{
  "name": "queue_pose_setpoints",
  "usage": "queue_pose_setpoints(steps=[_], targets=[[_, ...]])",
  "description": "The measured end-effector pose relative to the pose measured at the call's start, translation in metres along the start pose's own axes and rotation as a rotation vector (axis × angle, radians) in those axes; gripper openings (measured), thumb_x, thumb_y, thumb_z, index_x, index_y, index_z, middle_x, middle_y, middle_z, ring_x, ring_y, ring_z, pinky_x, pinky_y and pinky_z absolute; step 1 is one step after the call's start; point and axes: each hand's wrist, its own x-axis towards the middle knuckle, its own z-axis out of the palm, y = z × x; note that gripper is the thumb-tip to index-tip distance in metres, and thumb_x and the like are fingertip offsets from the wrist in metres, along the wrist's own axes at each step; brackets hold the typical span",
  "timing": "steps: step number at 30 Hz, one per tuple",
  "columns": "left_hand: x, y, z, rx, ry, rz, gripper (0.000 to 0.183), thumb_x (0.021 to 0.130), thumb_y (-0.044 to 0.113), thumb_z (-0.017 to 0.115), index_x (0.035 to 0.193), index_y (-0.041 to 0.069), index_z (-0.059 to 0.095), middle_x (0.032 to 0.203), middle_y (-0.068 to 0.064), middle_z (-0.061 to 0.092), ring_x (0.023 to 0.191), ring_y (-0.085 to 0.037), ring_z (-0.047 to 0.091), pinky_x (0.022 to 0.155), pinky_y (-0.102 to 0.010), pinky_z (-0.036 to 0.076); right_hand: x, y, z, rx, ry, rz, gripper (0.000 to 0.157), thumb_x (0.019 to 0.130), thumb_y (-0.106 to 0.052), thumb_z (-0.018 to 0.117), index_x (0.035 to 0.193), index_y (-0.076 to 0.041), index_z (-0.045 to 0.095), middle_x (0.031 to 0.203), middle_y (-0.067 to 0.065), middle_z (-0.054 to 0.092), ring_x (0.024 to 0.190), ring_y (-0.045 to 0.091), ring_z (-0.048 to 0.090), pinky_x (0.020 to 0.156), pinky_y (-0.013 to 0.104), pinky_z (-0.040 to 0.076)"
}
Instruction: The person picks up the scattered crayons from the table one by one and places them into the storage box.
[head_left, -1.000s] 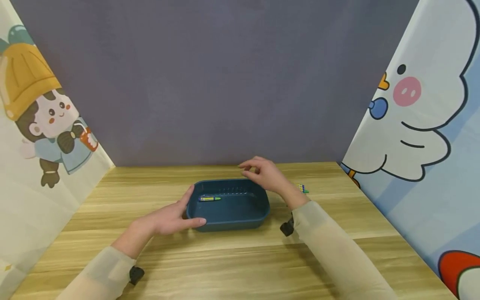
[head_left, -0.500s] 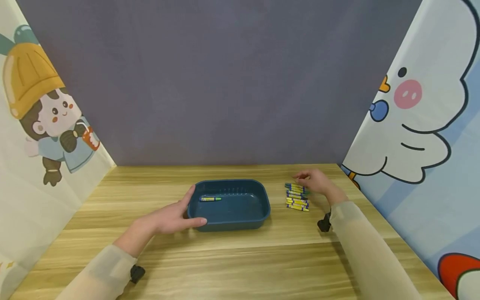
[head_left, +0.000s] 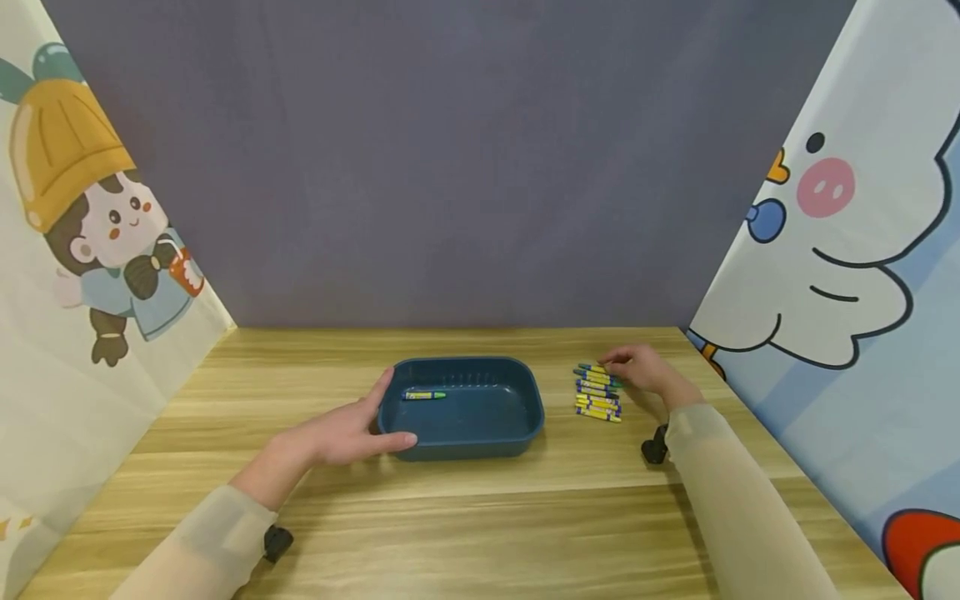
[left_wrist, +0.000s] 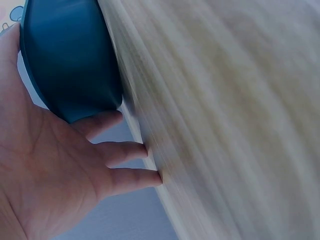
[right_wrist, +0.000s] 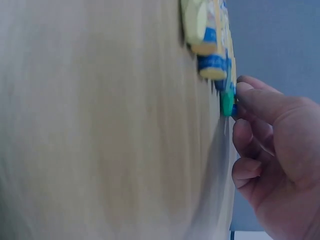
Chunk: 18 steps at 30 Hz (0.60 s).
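Note:
A dark blue rectangular tray (head_left: 461,447) stands on the table with one green-tipped crayon (head_left: 423,396) lying inside at the left. My left hand (head_left: 341,432) rests against the tray's left end, thumb and fingers spread and fairly straight. In the left wrist view, that hand (left_wrist: 55,155) touches the tray's wall (left_wrist: 70,55), and other fingertips meet the tabletop. Right of the tray lies a column of several yellow-and-blue crayons (head_left: 597,402). At its far end my right hand (head_left: 641,371) pinches the farthest crayon (head_left: 591,367) between thumb and fingers, partly hiding it.
The wood-grain table (head_left: 480,533) reaches back to a grey panel (head_left: 457,167). Printed cartoon panels stand at the left (head_left: 45,333) and right (head_left: 862,292). The tray's raised rim lies between the two hands.
My right hand has moved from above the tray's far right corner to the crayons and come down on the farthest one, which has shifted slightly. The left hand has stayed at the tray.

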Motion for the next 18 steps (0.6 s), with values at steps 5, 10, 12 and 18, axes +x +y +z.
queue_pose_setpoints(steps=[5, 10, 12, 18], targets=[[0.001, 0.000, 0.000, 0.002, 0.004, 0.008, 0.127, 0.099, 0.077, 0.064, 0.175, 0.019, -0.019, 0.176, -0.033, 0.028, 0.157, -0.047, 0.045, 0.127, -0.064, 0.038, -0.005, 0.011, -0.006, -0.025, 0.013, 0.012, 0.029, 0.111, -0.015, 0.065, 0.133, -0.001, 0.077, 0.130, 0.027, 0.074, 0.118, 0.044, 0.070, 0.099, 0.061, 0.056], [0.002, 0.000, -0.001, 0.003, 0.013, 0.014, 0.127, 0.099, 0.076, 0.064, 0.175, 0.018, -0.019, 0.174, -0.034, 0.032, 0.157, -0.046, 0.046, 0.127, -0.063, 0.038, -0.009, 0.014, -0.010, -0.024, -0.002, 0.018, 0.029, 0.108, -0.015, 0.070, 0.133, -0.002, 0.078, 0.128, 0.025, 0.076, 0.117, 0.043, 0.070, 0.096, 0.057, 0.058], [0.002, 0.000, -0.001, 0.004, 0.014, 0.012, 0.127, 0.099, 0.076, 0.065, 0.175, 0.018, -0.019, 0.173, -0.034, 0.034, 0.156, -0.046, 0.048, 0.127, -0.063, 0.039, -0.009, 0.016, -0.009, -0.027, -0.004, 0.013, 0.029, 0.107, -0.015, 0.072, 0.132, -0.003, 0.079, 0.126, 0.024, 0.077, 0.116, 0.042, 0.071, 0.096, 0.057, 0.058], [0.001, 0.001, -0.001, 0.001, 0.011, 0.007, 0.127, 0.099, 0.077, 0.064, 0.175, 0.019, -0.019, 0.173, -0.034, 0.033, 0.156, -0.046, 0.047, 0.127, -0.062, 0.039, -0.010, 0.019, -0.005, -0.028, 0.025, 0.009, 0.028, 0.108, -0.016, 0.071, 0.132, -0.005, 0.080, 0.123, 0.023, 0.078, 0.108, 0.037, 0.073, 0.087, 0.049, 0.060]])
